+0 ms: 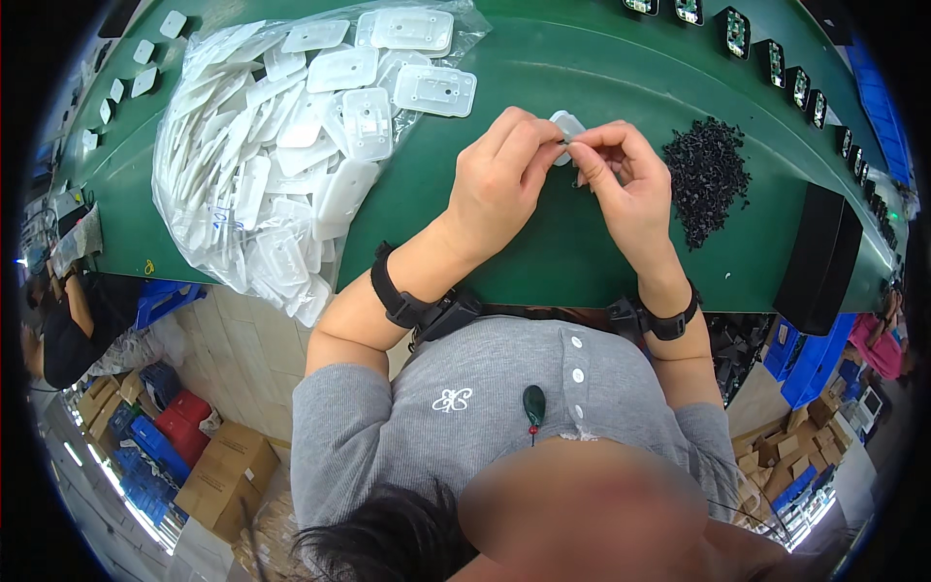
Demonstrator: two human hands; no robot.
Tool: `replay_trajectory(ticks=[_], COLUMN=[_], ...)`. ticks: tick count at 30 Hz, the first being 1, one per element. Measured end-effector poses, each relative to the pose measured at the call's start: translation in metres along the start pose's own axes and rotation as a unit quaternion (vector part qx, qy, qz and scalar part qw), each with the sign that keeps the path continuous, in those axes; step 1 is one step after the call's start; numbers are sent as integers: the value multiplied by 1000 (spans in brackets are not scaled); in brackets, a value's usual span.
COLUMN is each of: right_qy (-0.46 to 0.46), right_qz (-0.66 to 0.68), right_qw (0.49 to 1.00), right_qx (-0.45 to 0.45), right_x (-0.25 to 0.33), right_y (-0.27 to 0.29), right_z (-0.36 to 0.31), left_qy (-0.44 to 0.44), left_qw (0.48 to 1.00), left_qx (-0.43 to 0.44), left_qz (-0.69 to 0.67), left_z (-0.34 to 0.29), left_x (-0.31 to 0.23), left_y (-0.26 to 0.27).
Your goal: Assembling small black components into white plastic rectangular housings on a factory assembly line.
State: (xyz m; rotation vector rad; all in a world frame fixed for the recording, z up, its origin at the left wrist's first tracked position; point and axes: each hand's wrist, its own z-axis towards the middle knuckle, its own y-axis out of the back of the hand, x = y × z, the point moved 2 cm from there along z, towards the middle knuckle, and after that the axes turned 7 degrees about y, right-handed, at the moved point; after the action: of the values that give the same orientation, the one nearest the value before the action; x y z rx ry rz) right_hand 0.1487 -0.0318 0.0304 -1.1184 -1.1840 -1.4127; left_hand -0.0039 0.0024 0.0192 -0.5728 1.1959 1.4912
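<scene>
Over the green table, my left hand (497,179) and my right hand (628,179) meet, fingertips almost touching. Both are closed in a pinch around a small white translucent plastic plate (566,120), whose upper part shows beyond the fingers. A tiny dark spot shows where the fingertips meet; whether it is a hole or a black piece I cannot tell. Right of my right hand lies a heap of small black parts (706,179). On the left, a clear plastic bag (184,228) spills many white plastic plates (344,70), several with a small dark hole.
Several white plates (145,81) lie spaced out at the far left. Black housings with green circuit boards (735,34) line the right edge. A black box (822,254) stands at the near right corner. Cardboard boxes (228,475) and blue bins (819,359) are below the table; co-workers sit at both sides.
</scene>
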Motion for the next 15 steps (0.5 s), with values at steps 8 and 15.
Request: replay_trajectory(ticks=[8, 15], right_qy=[89, 99], right_qz=[-83, -146], right_qw=[992, 983], right_qx=[-23, -41], right_x=[-1, -2], right_y=[5, 5], right_z=[7, 7], left_qy=[273, 332], left_qw=[895, 863], left_qx=[59, 106], left_qz=[-347, -365], left_z=[-4, -4], left_x=[1, 9], left_y=[-4, -3])
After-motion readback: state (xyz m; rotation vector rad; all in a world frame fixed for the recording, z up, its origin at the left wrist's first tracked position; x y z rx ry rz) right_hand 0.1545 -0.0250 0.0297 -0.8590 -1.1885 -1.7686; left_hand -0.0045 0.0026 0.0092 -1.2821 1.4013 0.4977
